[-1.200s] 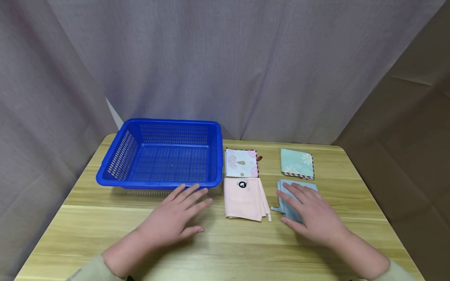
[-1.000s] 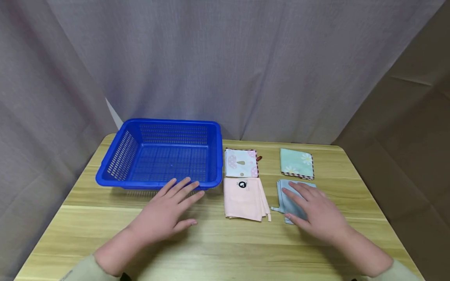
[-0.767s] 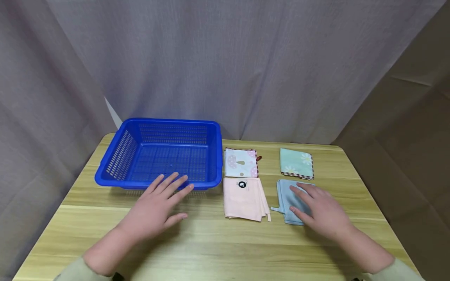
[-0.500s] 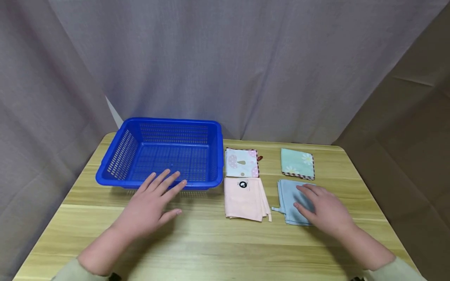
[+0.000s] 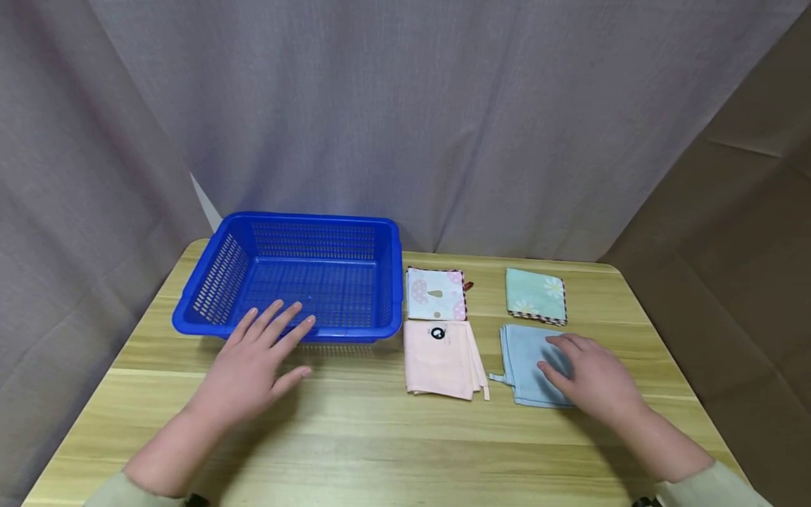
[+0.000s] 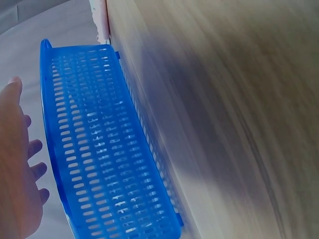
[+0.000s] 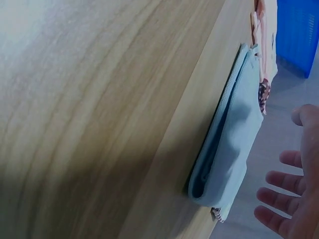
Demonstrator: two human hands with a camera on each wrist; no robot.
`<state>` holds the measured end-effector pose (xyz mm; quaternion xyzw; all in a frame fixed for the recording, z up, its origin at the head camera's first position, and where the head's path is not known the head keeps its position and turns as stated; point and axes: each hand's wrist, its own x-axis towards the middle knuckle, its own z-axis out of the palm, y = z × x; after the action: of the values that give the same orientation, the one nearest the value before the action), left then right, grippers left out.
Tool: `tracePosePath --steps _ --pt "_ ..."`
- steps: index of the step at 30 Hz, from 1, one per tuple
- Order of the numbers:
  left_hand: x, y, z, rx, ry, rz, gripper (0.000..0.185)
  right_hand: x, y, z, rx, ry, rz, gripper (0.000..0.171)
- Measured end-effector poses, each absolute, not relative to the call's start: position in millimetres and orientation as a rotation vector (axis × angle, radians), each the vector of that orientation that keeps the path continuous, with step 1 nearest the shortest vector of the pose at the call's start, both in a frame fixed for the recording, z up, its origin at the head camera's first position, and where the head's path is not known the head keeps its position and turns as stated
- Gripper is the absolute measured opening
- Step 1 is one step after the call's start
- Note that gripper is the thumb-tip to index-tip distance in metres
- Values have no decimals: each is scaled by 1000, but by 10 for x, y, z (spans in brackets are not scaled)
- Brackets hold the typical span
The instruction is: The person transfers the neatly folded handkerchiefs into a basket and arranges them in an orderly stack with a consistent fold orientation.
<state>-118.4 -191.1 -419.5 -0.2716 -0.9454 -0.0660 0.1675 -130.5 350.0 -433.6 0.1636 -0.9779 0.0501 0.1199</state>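
Curtain point(image 5: 405, 105) hangs behind the wooden surface point(image 5: 393, 451). Basket point(image 5: 298, 278), blue and slotted, sits at the back left. Left hand point(image 5: 250, 366) hovers flat just in front of it, fingers straight and spread, tips over the near rim, holding nothing. Right hand point(image 5: 592, 380) hovers low over the right part of the folded blue cloth point(image 5: 526, 362), fingers relaxed and slightly spread, gripping nothing; the wrist view shows a gap between them. Pink cloth point(image 5: 440, 359) lies folded just left of the blue one. Behind these lie a mushroom cloth point(image 5: 435, 294) and a green daisy cloth point(image 5: 535, 296).
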Motion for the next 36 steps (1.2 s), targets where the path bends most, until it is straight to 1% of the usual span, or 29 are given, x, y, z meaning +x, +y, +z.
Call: tracePosePath --steps 10,22,36 --pt "-1199 -2039 -4195 -678 -2710 -192 71 -1338 3542 -4344 391 -2959 147 53" --pt "-1189 -2126 -4194 -623 -2734 -184 73 -1410 3637 -4406 336 -3019 161 53" --pt "-1173 -2238 -4178 -601 -2740 -185 74 -1471 3708 -4443 255 -3074 162 60"
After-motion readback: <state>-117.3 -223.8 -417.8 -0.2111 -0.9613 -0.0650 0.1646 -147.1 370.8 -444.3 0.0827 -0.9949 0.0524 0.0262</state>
